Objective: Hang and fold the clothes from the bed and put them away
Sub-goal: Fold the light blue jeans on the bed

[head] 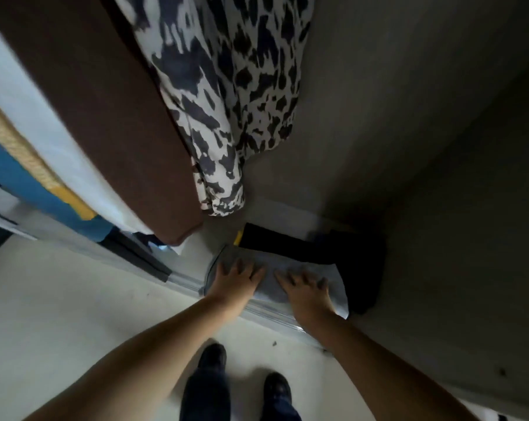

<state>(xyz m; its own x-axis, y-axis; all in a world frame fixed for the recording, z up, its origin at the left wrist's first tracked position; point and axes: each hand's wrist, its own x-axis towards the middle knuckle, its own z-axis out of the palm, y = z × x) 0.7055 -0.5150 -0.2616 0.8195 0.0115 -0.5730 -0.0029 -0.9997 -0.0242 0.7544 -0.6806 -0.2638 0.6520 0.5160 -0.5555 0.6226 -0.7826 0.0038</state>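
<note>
Both hands lay flat, fingers spread and straight, on a folded grey garment (272, 270) at the wardrobe floor: left hand (237, 279) on its left half, right hand (305, 287) on its right half, neither curled round the cloth. Judged purpose: pressing or sliding the fold into place so it keeps its shape, palms down rather than a pinch that would pull the layers apart. Largest item noted was the wardrobe interior (409, 132), dim and grey-walled, with a brown door (105, 117) standing open at left. A black-and-white patterned garment (226, 101) hung inside, its hem ending just above the stack, likely already hung as part of the task. Behind the grey garment, touching it, sat a dark folded pile (324, 250); contents too dark to identify. The grey fold's near edge overlapped the metal sliding track (269, 311) at the threshold, so it probably needed pushing further in. A pale floor (74, 299) lay below, with two dark shoes (245, 372) visible. The bed itself was not clearly in view.
</note>
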